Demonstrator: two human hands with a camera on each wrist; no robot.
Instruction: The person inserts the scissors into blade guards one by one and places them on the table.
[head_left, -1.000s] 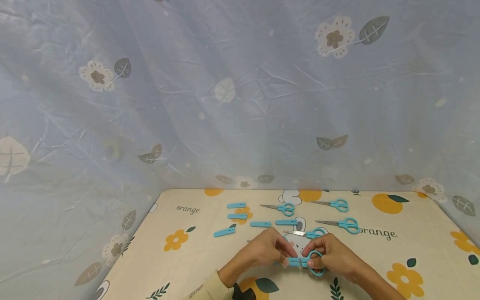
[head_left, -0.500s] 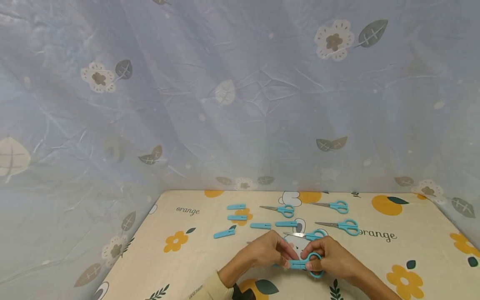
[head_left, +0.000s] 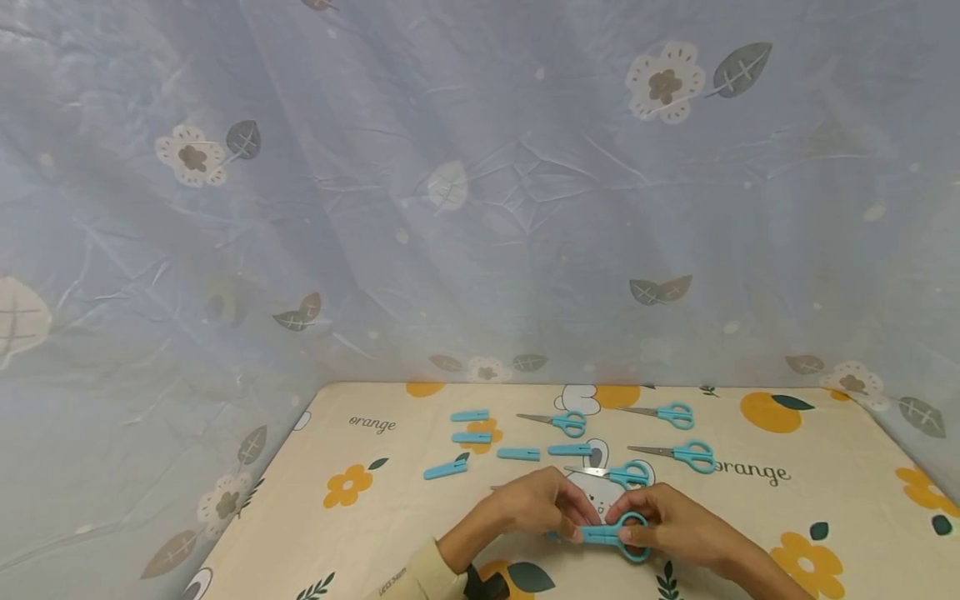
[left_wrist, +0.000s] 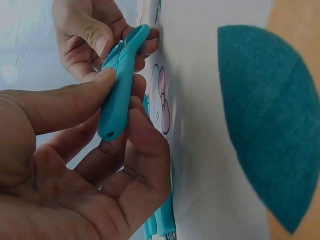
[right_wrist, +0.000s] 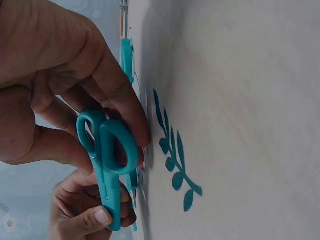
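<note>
Held left hand near right hand, between the side edges of the table and well short of its far edge. Pinched with left thumb and curled left fingers. Set right thumb opposite bent right fingers. Angled both forearms inward.

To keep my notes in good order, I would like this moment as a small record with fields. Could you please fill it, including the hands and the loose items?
Left hand: pinches a blue cap
Right hand: holds blue scissors by the handles
Cap position: over the blades of the held pair
Loose caps: five, blue
Loose scissors: four plainly seen, blades bare
Partly hidden: a metal tip beyond the left arm
Surface: cream cloth with yellow flowers
</note>
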